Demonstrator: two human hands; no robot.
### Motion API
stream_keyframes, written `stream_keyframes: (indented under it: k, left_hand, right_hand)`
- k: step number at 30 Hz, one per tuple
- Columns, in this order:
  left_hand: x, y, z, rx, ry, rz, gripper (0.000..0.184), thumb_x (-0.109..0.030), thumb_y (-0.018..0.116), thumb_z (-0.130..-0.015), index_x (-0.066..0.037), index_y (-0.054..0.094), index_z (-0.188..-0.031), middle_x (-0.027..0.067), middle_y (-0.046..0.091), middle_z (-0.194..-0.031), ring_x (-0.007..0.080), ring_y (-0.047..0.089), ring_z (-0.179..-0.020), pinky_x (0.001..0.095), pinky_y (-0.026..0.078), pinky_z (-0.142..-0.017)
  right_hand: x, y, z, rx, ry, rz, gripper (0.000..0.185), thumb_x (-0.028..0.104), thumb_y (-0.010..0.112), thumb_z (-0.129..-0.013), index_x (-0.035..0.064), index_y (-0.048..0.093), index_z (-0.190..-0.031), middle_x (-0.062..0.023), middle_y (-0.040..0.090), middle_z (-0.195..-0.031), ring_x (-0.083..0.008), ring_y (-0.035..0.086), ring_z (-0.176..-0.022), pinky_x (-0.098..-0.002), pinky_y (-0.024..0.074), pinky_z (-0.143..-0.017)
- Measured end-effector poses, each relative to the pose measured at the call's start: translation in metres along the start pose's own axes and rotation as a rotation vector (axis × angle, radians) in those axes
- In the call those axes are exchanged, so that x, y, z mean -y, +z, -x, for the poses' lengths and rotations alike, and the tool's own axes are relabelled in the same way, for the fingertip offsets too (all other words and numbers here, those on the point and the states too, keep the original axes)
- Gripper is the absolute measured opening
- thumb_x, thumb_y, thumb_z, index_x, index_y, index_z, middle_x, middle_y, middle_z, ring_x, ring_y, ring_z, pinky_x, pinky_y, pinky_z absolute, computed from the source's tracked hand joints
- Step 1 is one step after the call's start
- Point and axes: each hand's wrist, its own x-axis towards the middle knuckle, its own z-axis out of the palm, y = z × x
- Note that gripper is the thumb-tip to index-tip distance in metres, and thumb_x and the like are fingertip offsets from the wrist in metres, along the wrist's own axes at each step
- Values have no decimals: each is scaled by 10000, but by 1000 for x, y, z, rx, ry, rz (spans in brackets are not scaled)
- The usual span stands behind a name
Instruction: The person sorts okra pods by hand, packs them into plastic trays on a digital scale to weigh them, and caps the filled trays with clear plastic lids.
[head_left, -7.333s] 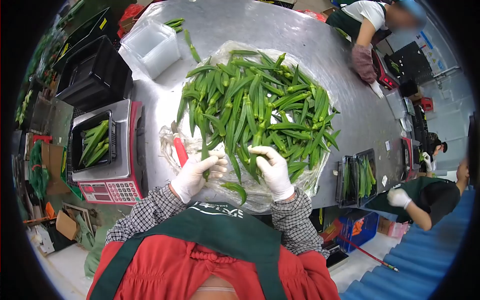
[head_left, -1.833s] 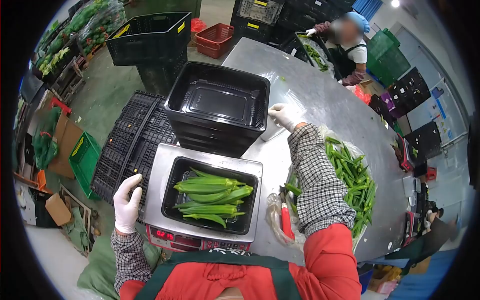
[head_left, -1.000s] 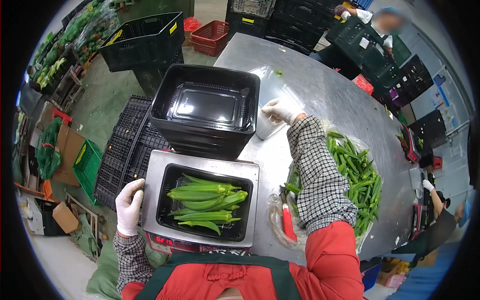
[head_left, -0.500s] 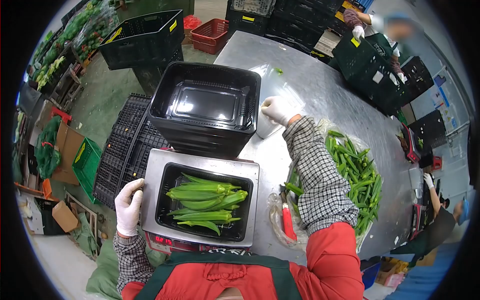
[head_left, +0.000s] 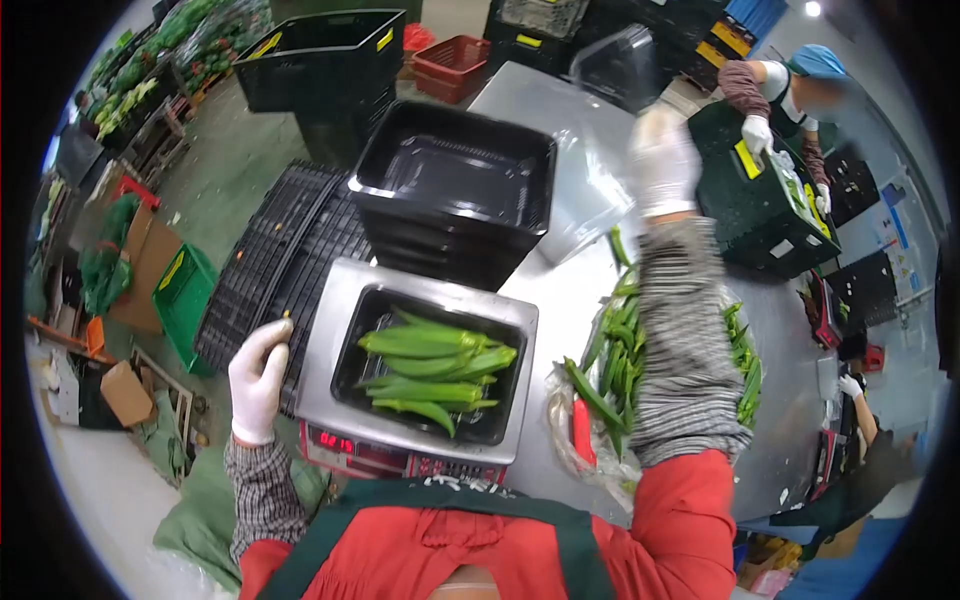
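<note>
Okra pods point(head_left: 430, 360) lie in a black plastic tray point(head_left: 350, 390) on the steel top of a digital scale point(head_left: 318, 330). Off the scale's left side is my left hand point(head_left: 257, 385), white-gloved, fingers loosely bent and apart from the thumb, nothing in them. My right hand point(head_left: 664, 165), gloved too and smeared by motion, is raised over the table, closed on a clear plastic lid point(head_left: 612, 72). Below it, more clear lids point(head_left: 580, 205) lie beside a stack of black trays point(head_left: 455, 215). Loose okra point(head_left: 620, 350) on a plastic bag is partly hidden by my right sleeve.
A red-handled tool point(head_left: 583, 432) lies right of the scale. A co-worker in a blue cap grips a dark green crate point(head_left: 735, 210) at the table's far right. Black crates point(head_left: 320, 60) and a red basket point(head_left: 452, 65) stand beyond; a green crate point(head_left: 187, 300) is at left.
My right hand has swung up and away from the lid pile, lifting a clear lid. My left hand has come slightly away from the scale's edge. The co-worker's crate has shifted, and the view has turned.
</note>
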Motion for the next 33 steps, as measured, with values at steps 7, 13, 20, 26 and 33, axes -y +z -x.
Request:
stream_keyframes:
  k: [7,13,20,26,33]
  left_hand:
    - [-62,9,-4,51,295,543,642,-187,616,-861,24,302,-1380,167,477,-1310,230,560,-1073,337,417,-953]
    - [-93,37,22,196,-48,504,598,-43,554,-866,2,278,-1394,48,564,-905,16,431,-521,143,342,-450]
    - [-34,60,16,-4,22,-64,364,-117,583,-879,7,532,-1217,-11,547,-823,33,462,-621,177,396,-584]
    - [-37,66,16,-42,116,-295,276,-128,580,-835,-54,597,-1101,145,586,-887,267,603,-755,330,482,-679]
    - [-45,65,19,-46,110,-336,244,-111,576,-831,-56,606,-1067,138,572,-862,274,597,-742,342,481,-665]
  right_hand:
    - [10,-244,-17,739,343,-1620,240,250,550,-893,55,667,-969,31,613,-734,7,418,-535,-147,284,-457]
    - [90,-206,38,1122,299,-1716,277,244,567,-882,12,631,-1018,17,550,-718,-54,485,-669,-218,410,-600]
    - [130,-153,103,922,307,-1374,345,285,606,-847,14,634,-1059,-118,638,-950,-189,613,-875,-287,478,-775]
    - [135,-154,121,736,234,-1150,333,325,548,-879,50,652,-1033,-128,622,-876,-254,614,-826,-318,479,-743]
    - [136,-161,119,605,163,-995,271,298,560,-852,77,674,-960,-131,629,-805,-291,613,-771,-370,476,-703]
